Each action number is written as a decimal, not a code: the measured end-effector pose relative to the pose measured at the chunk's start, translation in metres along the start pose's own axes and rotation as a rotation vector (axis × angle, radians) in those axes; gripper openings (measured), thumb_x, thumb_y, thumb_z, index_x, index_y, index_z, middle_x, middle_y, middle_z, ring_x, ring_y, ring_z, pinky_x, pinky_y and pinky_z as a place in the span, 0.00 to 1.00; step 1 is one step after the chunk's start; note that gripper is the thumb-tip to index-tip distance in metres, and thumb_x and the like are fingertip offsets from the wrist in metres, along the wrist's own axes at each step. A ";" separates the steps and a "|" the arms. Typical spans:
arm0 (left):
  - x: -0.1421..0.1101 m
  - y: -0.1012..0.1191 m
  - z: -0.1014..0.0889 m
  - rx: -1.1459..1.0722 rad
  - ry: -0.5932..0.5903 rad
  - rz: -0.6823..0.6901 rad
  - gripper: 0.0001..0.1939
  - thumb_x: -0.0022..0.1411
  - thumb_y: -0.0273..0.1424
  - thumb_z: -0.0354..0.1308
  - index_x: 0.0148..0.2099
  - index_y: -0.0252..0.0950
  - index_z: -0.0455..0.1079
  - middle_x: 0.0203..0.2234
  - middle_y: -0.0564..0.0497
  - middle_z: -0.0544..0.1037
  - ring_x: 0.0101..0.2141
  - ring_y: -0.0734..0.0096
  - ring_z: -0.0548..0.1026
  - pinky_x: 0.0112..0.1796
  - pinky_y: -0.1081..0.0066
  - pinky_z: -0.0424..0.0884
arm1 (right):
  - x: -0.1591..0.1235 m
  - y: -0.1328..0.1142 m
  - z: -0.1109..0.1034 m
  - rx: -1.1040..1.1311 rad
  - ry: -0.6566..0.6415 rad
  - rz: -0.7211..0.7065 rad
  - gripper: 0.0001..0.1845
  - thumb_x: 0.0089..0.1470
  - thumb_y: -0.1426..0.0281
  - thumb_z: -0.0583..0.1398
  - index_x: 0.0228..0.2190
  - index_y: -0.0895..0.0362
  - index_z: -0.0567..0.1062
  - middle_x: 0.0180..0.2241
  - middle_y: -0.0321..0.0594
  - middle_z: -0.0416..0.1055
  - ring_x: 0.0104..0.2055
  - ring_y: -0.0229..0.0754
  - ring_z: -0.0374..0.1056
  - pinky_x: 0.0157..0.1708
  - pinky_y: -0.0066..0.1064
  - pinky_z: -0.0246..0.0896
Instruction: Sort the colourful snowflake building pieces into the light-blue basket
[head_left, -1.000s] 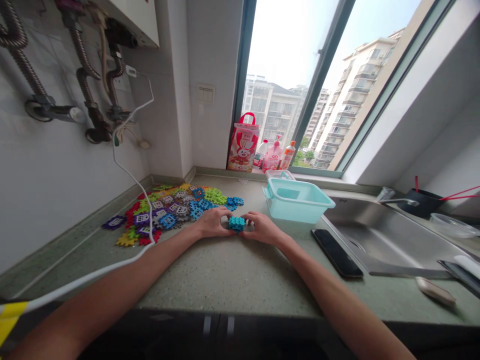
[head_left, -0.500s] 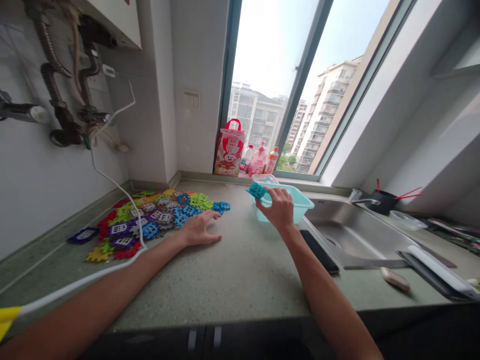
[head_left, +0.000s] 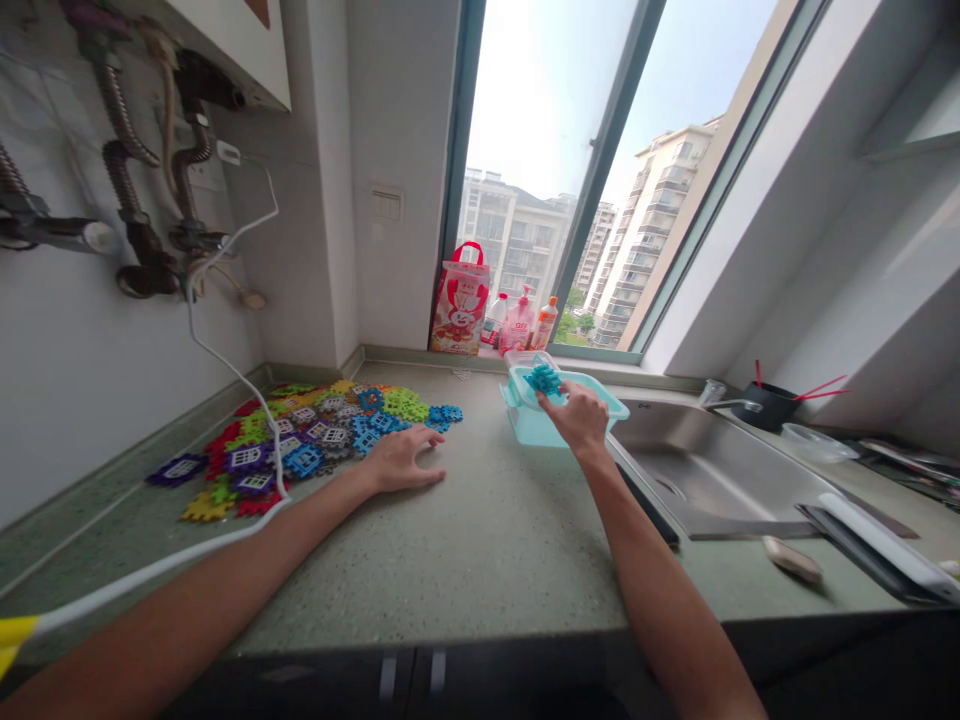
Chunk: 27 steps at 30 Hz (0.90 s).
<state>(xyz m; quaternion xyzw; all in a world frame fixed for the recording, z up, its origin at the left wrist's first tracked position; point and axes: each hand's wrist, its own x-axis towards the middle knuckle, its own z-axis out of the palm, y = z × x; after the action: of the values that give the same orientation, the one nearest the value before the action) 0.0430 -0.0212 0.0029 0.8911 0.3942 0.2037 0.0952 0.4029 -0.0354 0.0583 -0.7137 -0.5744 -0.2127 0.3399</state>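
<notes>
My right hand (head_left: 582, 418) pinches a small stack of teal interlocking plastic tiles (head_left: 543, 379). It holds them above the pale turquoise plastic basin (head_left: 534, 428), whose inside is mostly hidden from here. My left hand (head_left: 406, 459) rests on the counter with its fingers apart and nothing in them. Beside it spreads a pile of interlocking plastic tiles (head_left: 334, 436) in purple, blue, green, yellow, red and grey, some with white window grids. Blue tiles (head_left: 445, 416) lie just beyond my left fingertips.
A white cable (head_left: 271, 432) runs across the pile and over my left forearm. Right of the basin are a dark flat object (head_left: 651, 508), a steel sink (head_left: 705, 470) and a bar of soap (head_left: 792, 559). Bottles (head_left: 517, 325) and a red-handled bag (head_left: 460, 308) stand by the window.
My right hand has moved a little to the right, carrying the teal tiles from the basin's left rim to over its middle. My left hand has stayed almost still.
</notes>
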 end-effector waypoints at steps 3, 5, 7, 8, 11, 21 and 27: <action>0.000 -0.002 0.002 0.003 0.008 0.012 0.28 0.59 0.48 0.68 0.58 0.43 0.74 0.53 0.49 0.80 0.49 0.56 0.80 0.52 0.63 0.73 | -0.001 0.001 -0.001 0.001 0.038 -0.030 0.31 0.61 0.44 0.62 0.49 0.57 0.81 0.44 0.53 0.80 0.48 0.59 0.71 0.49 0.45 0.60; 0.000 -0.003 0.004 0.003 0.010 0.009 0.28 0.58 0.48 0.68 0.58 0.43 0.74 0.53 0.48 0.80 0.50 0.56 0.80 0.52 0.63 0.72 | -0.001 0.000 -0.003 0.007 0.105 -0.079 0.34 0.61 0.42 0.60 0.53 0.57 0.80 0.46 0.54 0.79 0.50 0.61 0.70 0.50 0.48 0.59; 0.000 -0.004 0.005 0.001 0.008 0.003 0.28 0.58 0.48 0.68 0.58 0.43 0.74 0.52 0.49 0.80 0.49 0.56 0.80 0.52 0.63 0.73 | -0.002 -0.005 -0.008 0.037 0.183 -0.144 0.32 0.63 0.44 0.60 0.53 0.57 0.79 0.49 0.53 0.79 0.51 0.61 0.69 0.52 0.50 0.59; 0.000 -0.004 0.005 -0.003 0.008 0.002 0.28 0.58 0.48 0.68 0.58 0.43 0.74 0.52 0.49 0.80 0.49 0.56 0.80 0.51 0.63 0.73 | -0.003 -0.009 -0.010 0.067 0.214 -0.187 0.29 0.64 0.47 0.59 0.53 0.57 0.80 0.49 0.52 0.78 0.52 0.60 0.68 0.53 0.50 0.59; 0.000 -0.004 0.004 -0.010 0.012 0.006 0.28 0.58 0.48 0.68 0.57 0.43 0.74 0.50 0.49 0.81 0.48 0.57 0.80 0.49 0.64 0.73 | -0.010 -0.026 -0.015 0.202 0.246 -0.351 0.18 0.68 0.58 0.58 0.50 0.55 0.80 0.49 0.47 0.79 0.53 0.56 0.69 0.54 0.46 0.60; -0.003 0.005 -0.003 0.121 -0.018 0.107 0.23 0.65 0.49 0.62 0.57 0.43 0.76 0.52 0.47 0.80 0.48 0.57 0.80 0.47 0.65 0.74 | -0.071 -0.084 0.041 0.444 -0.289 -0.686 0.20 0.64 0.66 0.62 0.57 0.53 0.76 0.54 0.46 0.77 0.55 0.51 0.71 0.58 0.46 0.68; -0.004 -0.009 -0.049 0.399 0.018 0.083 0.13 0.66 0.33 0.56 0.48 0.41 0.79 0.43 0.44 0.84 0.45 0.55 0.81 0.45 0.63 0.73 | -0.071 -0.067 0.065 0.415 -0.445 -0.672 0.23 0.63 0.66 0.64 0.58 0.54 0.76 0.60 0.51 0.72 0.61 0.54 0.69 0.62 0.50 0.66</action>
<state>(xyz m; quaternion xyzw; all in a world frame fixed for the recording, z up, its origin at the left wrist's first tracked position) 0.0128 -0.0180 0.0429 0.9059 0.3904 0.1333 -0.0955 0.3146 -0.0287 -0.0186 -0.4327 -0.8637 -0.0329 0.2563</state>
